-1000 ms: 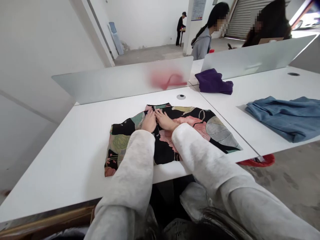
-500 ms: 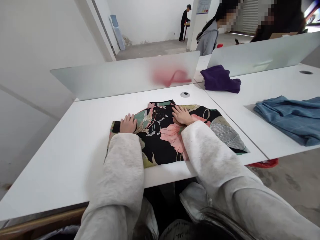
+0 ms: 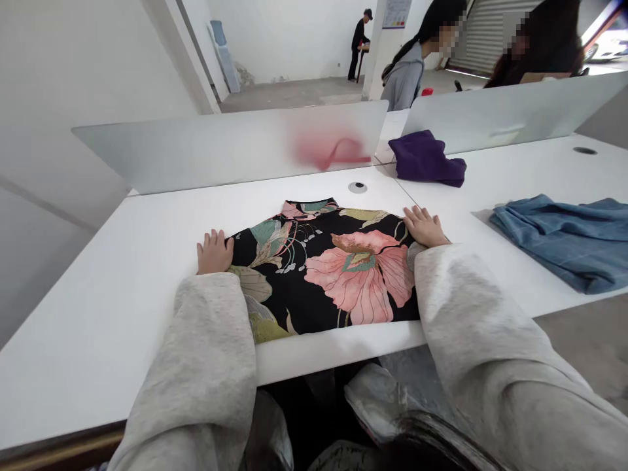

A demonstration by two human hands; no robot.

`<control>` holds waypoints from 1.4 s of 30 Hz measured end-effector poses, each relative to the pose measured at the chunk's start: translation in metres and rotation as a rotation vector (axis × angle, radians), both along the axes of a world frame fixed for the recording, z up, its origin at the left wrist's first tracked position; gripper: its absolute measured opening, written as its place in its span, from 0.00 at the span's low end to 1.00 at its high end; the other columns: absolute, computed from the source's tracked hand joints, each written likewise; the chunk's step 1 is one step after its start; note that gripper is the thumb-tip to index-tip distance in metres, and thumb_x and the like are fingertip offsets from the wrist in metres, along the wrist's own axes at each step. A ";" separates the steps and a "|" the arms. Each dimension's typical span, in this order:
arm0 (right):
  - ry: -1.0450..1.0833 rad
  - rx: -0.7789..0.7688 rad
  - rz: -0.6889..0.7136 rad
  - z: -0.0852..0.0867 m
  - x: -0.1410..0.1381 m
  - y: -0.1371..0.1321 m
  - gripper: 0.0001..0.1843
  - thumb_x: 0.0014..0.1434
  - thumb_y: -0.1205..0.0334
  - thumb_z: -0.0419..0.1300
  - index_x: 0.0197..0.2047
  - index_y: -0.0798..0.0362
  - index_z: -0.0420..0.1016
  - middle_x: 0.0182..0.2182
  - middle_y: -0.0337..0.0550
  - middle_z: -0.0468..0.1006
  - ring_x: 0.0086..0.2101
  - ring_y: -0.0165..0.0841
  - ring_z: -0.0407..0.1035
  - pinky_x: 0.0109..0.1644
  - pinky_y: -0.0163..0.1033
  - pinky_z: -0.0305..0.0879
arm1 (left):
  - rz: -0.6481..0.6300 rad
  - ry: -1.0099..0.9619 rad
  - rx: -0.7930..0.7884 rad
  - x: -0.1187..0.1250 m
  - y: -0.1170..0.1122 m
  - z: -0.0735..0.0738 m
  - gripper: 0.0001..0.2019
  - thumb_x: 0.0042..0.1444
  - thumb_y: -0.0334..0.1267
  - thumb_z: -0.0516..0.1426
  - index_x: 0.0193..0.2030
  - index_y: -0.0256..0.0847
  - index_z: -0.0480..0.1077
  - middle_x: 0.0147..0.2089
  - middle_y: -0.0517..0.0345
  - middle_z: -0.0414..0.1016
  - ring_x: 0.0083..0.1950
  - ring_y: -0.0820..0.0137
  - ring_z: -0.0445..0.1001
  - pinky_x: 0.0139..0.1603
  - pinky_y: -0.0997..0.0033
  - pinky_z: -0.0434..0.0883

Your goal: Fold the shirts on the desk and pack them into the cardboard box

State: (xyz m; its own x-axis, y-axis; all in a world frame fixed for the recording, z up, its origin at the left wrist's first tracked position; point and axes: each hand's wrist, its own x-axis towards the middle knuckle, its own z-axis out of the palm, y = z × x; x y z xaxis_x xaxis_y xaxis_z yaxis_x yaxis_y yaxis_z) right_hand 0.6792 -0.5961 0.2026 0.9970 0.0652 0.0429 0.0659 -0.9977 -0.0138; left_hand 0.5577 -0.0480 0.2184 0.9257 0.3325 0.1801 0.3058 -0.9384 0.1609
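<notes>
A black floral shirt [image 3: 289, 294] with a large pink flower lies flat in front of me, its collar pointing away and its lower edge near the table's front. My left hand [image 3: 214, 252] rests palm down with fingers spread at the shirt's left side, partly on the white table. On the opposite side, my right hand [image 3: 424, 226] lies flat at the right shoulder, fingers outstretched. Neither hand grips the fabric. My grey sleeves cover parts of the shirt's two sides.
Frosted dividers [image 3: 220, 150] stand along the back of the white table [image 3: 112, 307]. A folded purple cloth [image 3: 426, 157] and a blue checked garment [image 3: 564, 239] lie to the right. A cable hole [image 3: 358, 188] is behind the collar. Several people are beyond the dividers.
My hands have moved apart, from the shirt's upper front out to its left and right sides. The pink flower is now uncovered. The view has shifted slightly.
</notes>
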 end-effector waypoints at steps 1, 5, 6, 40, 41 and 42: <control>-0.012 -0.004 0.000 0.000 -0.001 -0.001 0.31 0.67 0.51 0.32 0.69 0.51 0.50 0.68 0.53 0.50 0.65 0.49 0.45 0.61 0.65 0.49 | 0.005 -0.040 0.014 -0.001 0.000 0.001 0.25 0.65 0.40 0.41 0.65 0.28 0.58 0.68 0.34 0.54 0.70 0.46 0.49 0.65 0.38 0.52; -0.024 -0.053 0.002 0.016 0.000 0.012 0.31 0.66 0.54 0.36 0.69 0.56 0.50 0.66 0.58 0.55 0.63 0.53 0.48 0.58 0.68 0.51 | -0.227 -0.137 0.113 0.003 -0.009 0.016 0.21 0.64 0.37 0.42 0.55 0.33 0.69 0.60 0.39 0.67 0.63 0.52 0.61 0.63 0.45 0.58; -0.034 -0.088 0.025 0.026 0.001 0.020 0.31 0.66 0.55 0.38 0.68 0.57 0.51 0.64 0.59 0.57 0.62 0.54 0.49 0.58 0.68 0.50 | -0.336 -0.102 0.131 0.008 -0.016 0.022 0.20 0.63 0.37 0.42 0.53 0.36 0.70 0.56 0.43 0.71 0.60 0.55 0.65 0.61 0.49 0.61; -0.228 0.136 0.830 0.006 -0.002 0.224 0.28 0.69 0.53 0.38 0.68 0.50 0.55 0.68 0.44 0.51 0.66 0.44 0.43 0.67 0.59 0.41 | -0.732 -0.057 0.126 0.068 -0.112 -0.002 0.27 0.68 0.44 0.35 0.68 0.36 0.54 0.72 0.49 0.47 0.73 0.63 0.43 0.70 0.53 0.45; -0.209 0.121 0.838 0.005 -0.003 0.225 0.28 0.69 0.52 0.38 0.68 0.49 0.55 0.68 0.43 0.51 0.66 0.45 0.44 0.66 0.60 0.42 | -0.761 -0.016 0.136 0.068 -0.113 -0.003 0.27 0.68 0.44 0.35 0.68 0.37 0.53 0.72 0.49 0.47 0.73 0.63 0.43 0.70 0.52 0.46; -0.191 0.110 0.828 0.003 -0.003 0.225 0.28 0.69 0.51 0.38 0.68 0.48 0.56 0.68 0.43 0.51 0.66 0.46 0.44 0.66 0.60 0.43 | -0.765 0.022 0.148 0.069 -0.113 -0.005 0.27 0.67 0.44 0.36 0.69 0.37 0.52 0.72 0.48 0.48 0.73 0.62 0.43 0.70 0.52 0.45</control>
State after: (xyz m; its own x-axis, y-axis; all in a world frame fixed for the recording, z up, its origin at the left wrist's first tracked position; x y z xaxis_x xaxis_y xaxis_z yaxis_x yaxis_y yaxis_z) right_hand 0.6765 -0.3708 0.2061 0.6052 0.7545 0.2539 0.7835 -0.6210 -0.0219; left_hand 0.6265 -0.1609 0.2135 0.8917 -0.4263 0.1521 -0.4338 -0.9008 0.0185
